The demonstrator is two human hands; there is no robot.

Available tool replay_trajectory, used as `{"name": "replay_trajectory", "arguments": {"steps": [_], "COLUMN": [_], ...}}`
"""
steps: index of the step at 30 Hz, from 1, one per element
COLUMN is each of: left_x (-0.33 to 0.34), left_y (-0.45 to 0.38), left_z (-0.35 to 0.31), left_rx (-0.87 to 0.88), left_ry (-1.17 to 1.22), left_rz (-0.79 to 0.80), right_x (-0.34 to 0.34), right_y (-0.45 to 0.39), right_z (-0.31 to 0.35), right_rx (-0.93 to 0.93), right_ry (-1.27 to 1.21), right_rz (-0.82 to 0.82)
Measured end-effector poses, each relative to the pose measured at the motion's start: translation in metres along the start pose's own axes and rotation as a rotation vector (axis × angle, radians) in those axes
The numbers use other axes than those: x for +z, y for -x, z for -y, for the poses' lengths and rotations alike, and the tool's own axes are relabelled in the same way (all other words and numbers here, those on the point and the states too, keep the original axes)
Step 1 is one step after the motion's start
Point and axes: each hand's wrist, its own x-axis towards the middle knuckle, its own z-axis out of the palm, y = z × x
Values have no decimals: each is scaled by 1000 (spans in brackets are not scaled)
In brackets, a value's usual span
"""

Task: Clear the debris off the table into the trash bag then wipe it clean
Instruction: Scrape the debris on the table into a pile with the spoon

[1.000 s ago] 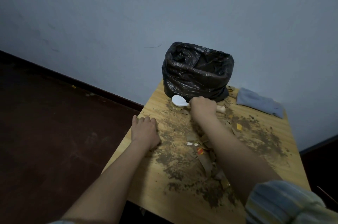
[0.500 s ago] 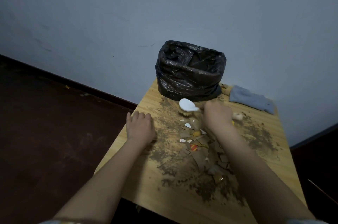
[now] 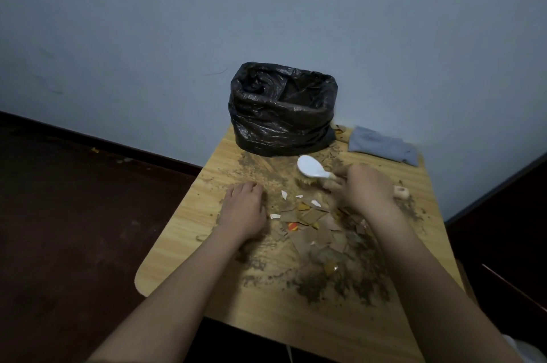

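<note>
An open black trash bag (image 3: 281, 114) stands at the back of the small wooden table (image 3: 183, 232). Brown dirt and torn cardboard scraps (image 3: 313, 223) cover the table's middle and right. My right hand (image 3: 367, 185) grips the wooden handle of a white-backed brush (image 3: 310, 167), whose bristles rest on the dirt just in front of the bag. The handle's end sticks out to the right of the hand. My left hand (image 3: 242, 211) rests on the table left of the scraps, holding nothing, with its fingertips bent down.
A blue-grey cloth (image 3: 381, 146) lies at the table's back right corner by the wall. The table stands against a pale wall, with dark red floor (image 3: 74, 229) to the left. Dirt spreads toward the near edge (image 3: 340, 288).
My right hand has drawn the brush away from the bag toward me and to the right, dragging scraps with it. My left hand stays on the table, its fingers now bent.
</note>
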Motion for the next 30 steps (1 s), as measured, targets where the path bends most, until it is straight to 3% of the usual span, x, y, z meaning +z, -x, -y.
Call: {"name": "replay_trajectory", "arguments": {"steps": [11, 16, 23, 30], "left_x": [4, 4, 9, 19], "left_y": [-1, -4, -15, -22], "left_z": [-38, -46, -70, -85], "left_rx": [-37, -46, 18, 85], "left_ry": [-10, 11, 35, 80], "left_rz": [130, 130, 99, 51], "right_x": [38, 34, 30, 36], "right_y": [-4, 0, -4, -22], "right_z": [15, -8, -74, -107], "right_rx": [-120, -126, 78, 236], "right_ry": [159, 49, -150, -3], "right_rz": [20, 8, -74, -45]}}
